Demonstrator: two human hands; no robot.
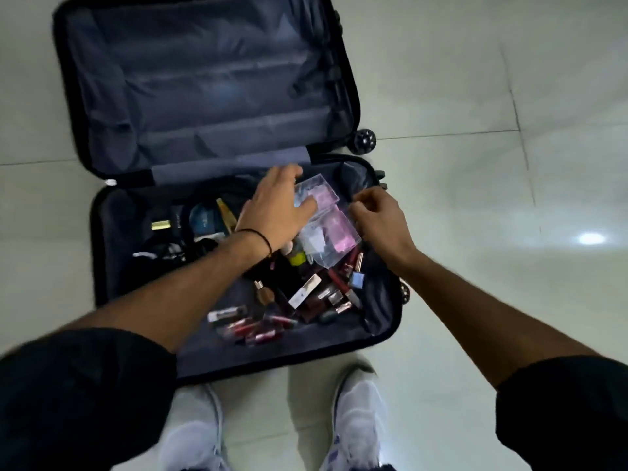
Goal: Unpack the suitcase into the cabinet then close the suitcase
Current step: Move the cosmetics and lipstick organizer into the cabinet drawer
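A dark suitcase lies open on the floor, its far half lined in grey and bare. The near half holds several small cosmetics: lipsticks, tubes and bottles. Two clear plastic boxes with pink contents sit at the upper right of that half, one behind the other. My left hand lies over the farther box with fingers spread on it. My right hand hovers at the right edge of the nearer box, fingers curled, and whether it touches the box I cannot tell.
Pale tiled floor surrounds the suitcase. Suitcase wheels stick out at the right side. My white shoes stand just in front of the case's near edge. The cabinet is out of view.
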